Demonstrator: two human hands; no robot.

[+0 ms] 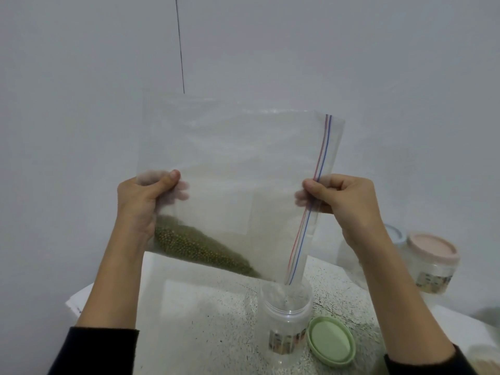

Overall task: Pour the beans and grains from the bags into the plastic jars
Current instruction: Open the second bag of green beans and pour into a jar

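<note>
Head view looked down on a clear zip bag (238, 169) held up in the air, turned so its red-and-blue zip edge (313, 198) ran down the right side. The left hand (146, 201) pinched the bag's left edge, thumb in front and fingers behind the plastic. The right hand (341, 196) pinched the zip edge between thumb and curled fingers. Open wall (81, 104) lay above and to both sides of the bag.

Green beans (200, 247) sat in a sloping heap along the bag's lower edge, running down toward the right corner, which hung just over the mouth of an open clear jar (286, 318). The jar looked empty, though the plastic blurred it. Its green lid (331, 339) lay upside down, just beside it on the right. Far right stood a jar with a pink lid (433, 246), with a blue-lidded one (393, 234) partly hidden behind it.

All rested on a speckled white table (216, 320) against the plain pale wall.
</note>
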